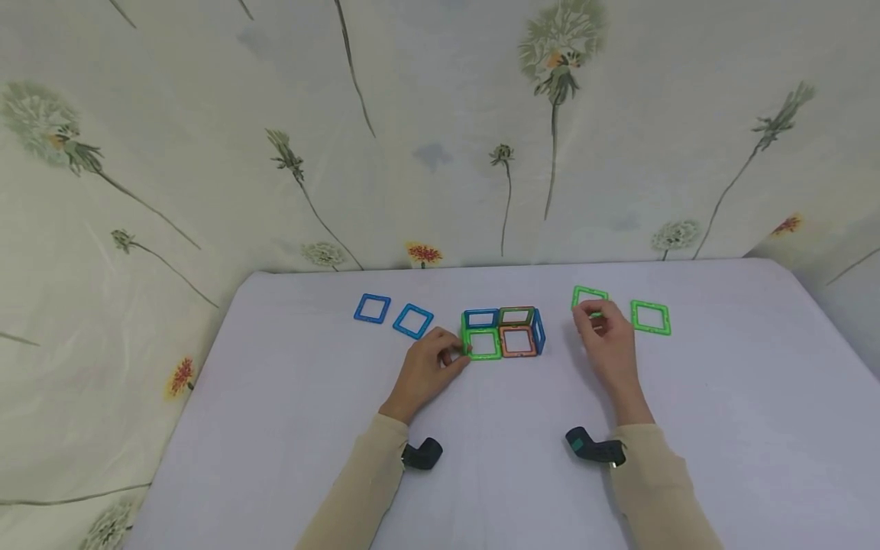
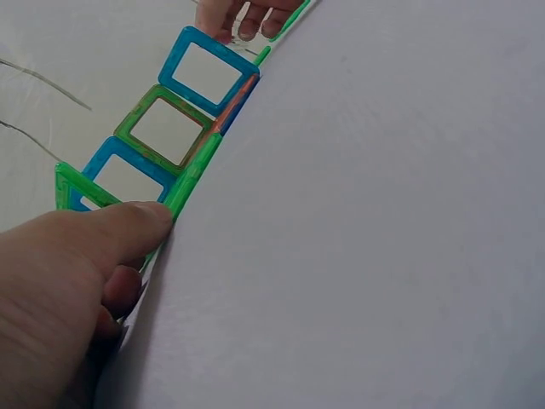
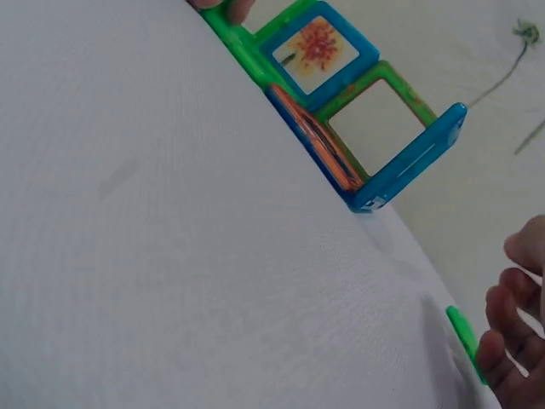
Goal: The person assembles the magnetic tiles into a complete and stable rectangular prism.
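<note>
A low structure of magnetic tiles stands on the table: a green square tile [image 1: 484,344] and an orange square tile [image 1: 518,341] lie flat at its front. Blue and green tiles rise behind them, with an upright blue tile [image 3: 413,162] at the right end and an upright green tile [image 2: 81,186] at the left. My left hand [image 1: 431,365] pinches the green left end, thumb on the flat green tile's edge in the left wrist view. Over a loose green tile [image 1: 590,292] hovers my right hand [image 1: 608,344], fingers loosely bent, nothing between them.
Left of the structure lie two loose blue tiles [image 1: 373,308] [image 1: 413,321]. Another green tile [image 1: 650,317] lies flat to the right of my right hand. A flower-patterned cloth [image 1: 440,153] hangs behind the far edge of the white table [image 1: 509,458].
</note>
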{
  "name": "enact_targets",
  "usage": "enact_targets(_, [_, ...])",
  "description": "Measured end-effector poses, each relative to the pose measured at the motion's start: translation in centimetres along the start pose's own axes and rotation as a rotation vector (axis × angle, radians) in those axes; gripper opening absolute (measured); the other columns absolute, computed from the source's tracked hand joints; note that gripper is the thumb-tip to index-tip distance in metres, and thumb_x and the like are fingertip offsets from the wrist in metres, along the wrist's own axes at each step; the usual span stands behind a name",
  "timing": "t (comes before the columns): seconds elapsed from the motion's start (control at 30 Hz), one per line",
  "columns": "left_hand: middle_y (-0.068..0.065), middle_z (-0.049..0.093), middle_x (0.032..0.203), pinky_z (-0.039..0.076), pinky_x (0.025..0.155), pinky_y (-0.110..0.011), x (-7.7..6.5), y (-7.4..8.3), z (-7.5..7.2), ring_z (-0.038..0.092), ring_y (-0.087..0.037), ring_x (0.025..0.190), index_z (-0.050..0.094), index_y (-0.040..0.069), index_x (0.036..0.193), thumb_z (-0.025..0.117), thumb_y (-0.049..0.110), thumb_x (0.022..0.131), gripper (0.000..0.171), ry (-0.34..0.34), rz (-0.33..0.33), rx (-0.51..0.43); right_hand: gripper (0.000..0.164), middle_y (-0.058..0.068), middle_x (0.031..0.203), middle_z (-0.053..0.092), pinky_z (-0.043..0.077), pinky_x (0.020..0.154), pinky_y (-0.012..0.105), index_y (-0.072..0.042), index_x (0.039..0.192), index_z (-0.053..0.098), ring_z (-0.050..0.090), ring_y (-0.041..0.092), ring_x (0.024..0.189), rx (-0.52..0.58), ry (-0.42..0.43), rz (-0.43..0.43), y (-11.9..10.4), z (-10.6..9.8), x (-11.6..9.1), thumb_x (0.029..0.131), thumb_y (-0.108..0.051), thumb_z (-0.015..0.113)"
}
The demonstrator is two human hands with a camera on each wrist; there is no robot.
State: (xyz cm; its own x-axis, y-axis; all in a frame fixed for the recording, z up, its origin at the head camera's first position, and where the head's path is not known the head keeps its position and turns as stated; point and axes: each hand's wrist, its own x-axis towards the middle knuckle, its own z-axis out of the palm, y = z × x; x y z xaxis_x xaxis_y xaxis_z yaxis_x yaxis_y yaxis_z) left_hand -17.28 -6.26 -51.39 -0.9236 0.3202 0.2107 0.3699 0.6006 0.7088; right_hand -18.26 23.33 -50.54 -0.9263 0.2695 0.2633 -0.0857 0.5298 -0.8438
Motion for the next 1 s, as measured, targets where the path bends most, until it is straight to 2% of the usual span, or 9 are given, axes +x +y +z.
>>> enact_targets(0.07, [0.004, 0.06, 0.095, 0.043, 0.062, -0.016, -0.02, 0.0, 0.0, 0.051, -0.006, 0.073, 0.069, 0.016, 0.1, 0.071, 0.02, 0.084, 0.016, 0.0, 0.001, -0.001, 0.018, 0.0, 0.102, 0.058, 0.041, 0.064, 0.012, -0.012, 0.107, 0.063, 0.051, 0.006, 0.076, -0.09, 0.009, -0.03, 0.21, -0.02, 0.01, 0.094, -0.022, 0.055])
enact_targets(0.17, [0.004, 0.06, 0.095, 0.043, 0.062, -0.016, -0.01, -0.05, 0.05, 0.051, -0.006, 0.073, 0.069, 0.017, 0.101, 0.071, 0.021, 0.084, 0.017, -0.001, 0.001, 0.001, 0.025, 0.005, 0.113, 0.056, 0.039, 0.065, 0.016, -0.011, 0.115, 0.064, 0.049, 0.011, 0.075, -0.183, 0.011, -0.037, 0.43, -0.12, 0.02, 0.092, -0.012, 0.053])
enact_targets(0.3, [0.005, 0.06, 0.095, 0.043, 0.062, -0.016, 0.02, -0.09, 0.11, 0.05, -0.006, 0.073, 0.069, 0.017, 0.101, 0.071, 0.021, 0.084, 0.017, -0.001, -0.002, 0.009, 0.036, 0.01, 0.132, 0.053, 0.039, 0.064, 0.024, -0.012, 0.128, 0.058, 0.049, 0.016, 0.074, -0.278, -0.034, -0.014, 0.45, -0.27, -0.04, 0.093, -0.01, 0.05])
enact_targets(0.4, [0.005, 0.06, 0.095, 0.043, 0.062, -0.016, -0.01, -0.06, 0.11, 0.05, -0.006, 0.073, 0.069, 0.017, 0.101, 0.072, 0.021, 0.084, 0.017, 0.004, 0.005, 0.008, 0.04, 0.013, 0.14, 0.049, 0.039, 0.064, 0.027, -0.01, 0.132, 0.054, 0.051, 0.019, 0.075, -0.332, -0.08, -0.013, 0.3, -0.3, -0.09, 0.093, -0.011, 0.049])
enact_targets(0.5, [0.005, 0.06, 0.094, 0.043, 0.062, -0.016, -0.04, -0.04, 0.12, 0.051, -0.007, 0.073, 0.069, 0.017, 0.1, 0.072, 0.021, 0.084, 0.017, 0.009, 0.013, 0.005, 0.04, 0.016, 0.14, 0.047, 0.04, 0.064, 0.028, -0.008, 0.133, 0.053, 0.053, 0.021, 0.076, -0.363, -0.111, -0.01, 0.15, -0.26, -0.12, 0.093, -0.011, 0.049])
enact_targets(0.7, [0.005, 0.06, 0.093, 0.043, 0.062, -0.016, -0.14, -0.02, 0.18, 0.05, -0.006, 0.073, 0.069, 0.017, 0.1, 0.071, 0.021, 0.084, 0.016, 0.011, 0.016, 0.008, 0.037, 0.02, 0.132, 0.048, 0.042, 0.071, 0.036, -0.005, 0.131, 0.054, 0.055, 0.027, 0.085, -0.377, -0.122, 0.006, 0.29, -0.16, -0.29, 0.095, -0.01, 0.049])
enact_targets(1.0, [0.005, 0.06, 0.093, 0.042, 0.062, -0.016, -0.21, -0.09, 0.16, 0.05, -0.006, 0.073, 0.069, 0.017, 0.1, 0.071, 0.022, 0.084, 0.016, 0.01, 0.014, 0.006, 0.034, 0.021, 0.118, 0.051, 0.04, 0.065, 0.038, -0.005, 0.123, 0.059, 0.054, 0.029, 0.078, -0.395, -0.046, 0.093, 0.12, -0.05, -0.39, 0.092, -0.019, 0.06])
